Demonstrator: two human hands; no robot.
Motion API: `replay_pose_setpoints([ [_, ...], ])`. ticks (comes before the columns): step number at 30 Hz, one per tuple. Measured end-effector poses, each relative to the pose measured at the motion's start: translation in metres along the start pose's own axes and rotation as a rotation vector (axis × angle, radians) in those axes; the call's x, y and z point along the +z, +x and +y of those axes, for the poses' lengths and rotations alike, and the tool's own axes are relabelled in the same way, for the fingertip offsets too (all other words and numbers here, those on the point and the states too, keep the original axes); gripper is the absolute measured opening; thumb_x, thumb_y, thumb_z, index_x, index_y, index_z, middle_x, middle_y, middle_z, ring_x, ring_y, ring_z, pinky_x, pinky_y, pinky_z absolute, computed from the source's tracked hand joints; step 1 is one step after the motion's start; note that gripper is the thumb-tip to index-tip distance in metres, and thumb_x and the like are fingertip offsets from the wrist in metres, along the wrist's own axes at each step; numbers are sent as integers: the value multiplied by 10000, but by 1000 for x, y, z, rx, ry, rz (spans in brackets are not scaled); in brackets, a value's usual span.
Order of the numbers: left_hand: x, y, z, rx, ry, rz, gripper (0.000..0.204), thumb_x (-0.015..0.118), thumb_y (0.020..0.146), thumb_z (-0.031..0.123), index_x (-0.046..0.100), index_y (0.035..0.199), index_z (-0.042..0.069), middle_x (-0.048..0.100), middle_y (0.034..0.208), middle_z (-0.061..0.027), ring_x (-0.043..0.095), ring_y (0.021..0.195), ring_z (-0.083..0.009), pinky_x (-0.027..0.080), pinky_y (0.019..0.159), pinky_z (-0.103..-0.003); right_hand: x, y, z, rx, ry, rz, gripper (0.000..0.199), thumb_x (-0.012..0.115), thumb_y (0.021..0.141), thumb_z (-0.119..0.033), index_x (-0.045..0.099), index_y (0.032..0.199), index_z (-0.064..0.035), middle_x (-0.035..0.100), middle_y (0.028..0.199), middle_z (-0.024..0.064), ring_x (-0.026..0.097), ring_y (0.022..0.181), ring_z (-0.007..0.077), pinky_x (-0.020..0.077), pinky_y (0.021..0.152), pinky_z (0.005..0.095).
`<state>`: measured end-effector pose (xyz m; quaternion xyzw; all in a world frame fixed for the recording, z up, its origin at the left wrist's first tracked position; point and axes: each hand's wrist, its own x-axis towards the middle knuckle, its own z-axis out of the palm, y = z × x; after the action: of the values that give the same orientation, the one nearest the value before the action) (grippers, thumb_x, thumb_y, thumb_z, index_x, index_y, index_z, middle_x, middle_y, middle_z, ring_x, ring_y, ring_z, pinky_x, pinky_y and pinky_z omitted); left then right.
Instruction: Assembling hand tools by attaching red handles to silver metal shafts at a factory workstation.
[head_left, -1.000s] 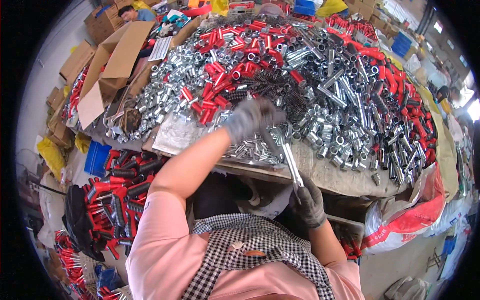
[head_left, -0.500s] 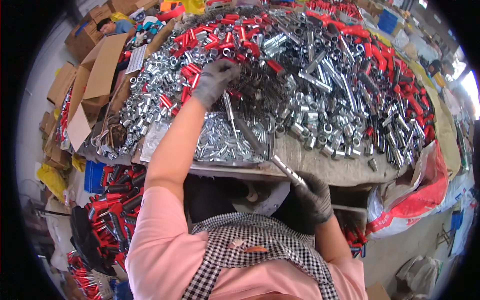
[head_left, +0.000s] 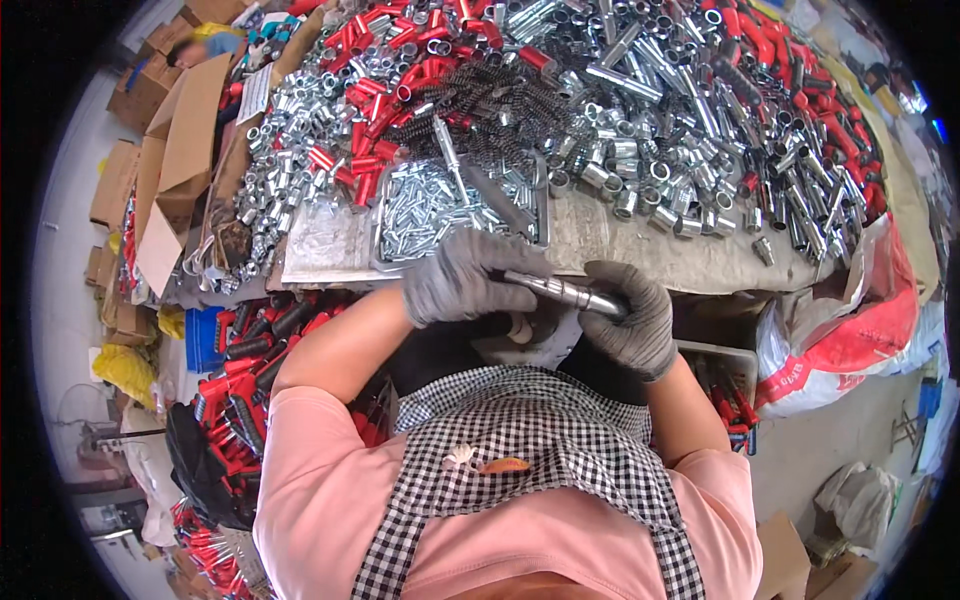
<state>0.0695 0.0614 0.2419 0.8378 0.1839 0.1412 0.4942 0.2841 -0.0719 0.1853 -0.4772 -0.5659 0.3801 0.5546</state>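
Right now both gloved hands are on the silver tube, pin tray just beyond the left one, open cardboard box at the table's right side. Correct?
One thing off: the open cardboard box is at the left of the table, as the head view shows. The rest stands: left hand and right hand, both gloved, are on the silver tube, pin tray just beyond the left one.
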Motion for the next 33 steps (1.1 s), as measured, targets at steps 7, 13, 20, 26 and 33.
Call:
replay_pose_setpoints([
  [7,2,63,8,-74,100,-120,362,798,711,135,682,1045,57,692,981,-94,655,910,-167,505,819,-295,-29,14,11,74,-59,-28,503,773,730,-111,568,1178,-9,684,913,107,665,821,153,537,707,283],
  [13,-45,221,-2,159,448,48,580,706,772,315,528,1264,62,613,1171,-127,613,1030,-231,483,870,-382,-65,11,25,116,-83,269,370,771,743,-215,651,1025,-7,680,841,93,622,747,132,500,701,268],
  [20,-73,364,-96,-65,1376,273,274,533,831,172,631,1072,87,629,1131,-136,639,975,-304,517,808,-408,-75,5,22,177,44,316,350,788,732,-179,659,1006,-3,667,844,42,589,769,91,484,730,251],
  [26,-78,302,-42,203,967,342,256,597,821,212,638,1008,43,665,881,-158,649,798,-289,506,736,-398,-79,-12,29,162,124,442,337,761,761,-147,640,1033,10,665,871,49,570,790,83,480,748,252],
  [33,-94,110,3,212,166,22,286,654,829,220,662,1047,35,666,843,-50,614,700,-104,505,637,-232,-58,-17,19,101,18,356,320,745,746,-117,643,1023,4,666,836,50,585,743,84,495,698,246],
])
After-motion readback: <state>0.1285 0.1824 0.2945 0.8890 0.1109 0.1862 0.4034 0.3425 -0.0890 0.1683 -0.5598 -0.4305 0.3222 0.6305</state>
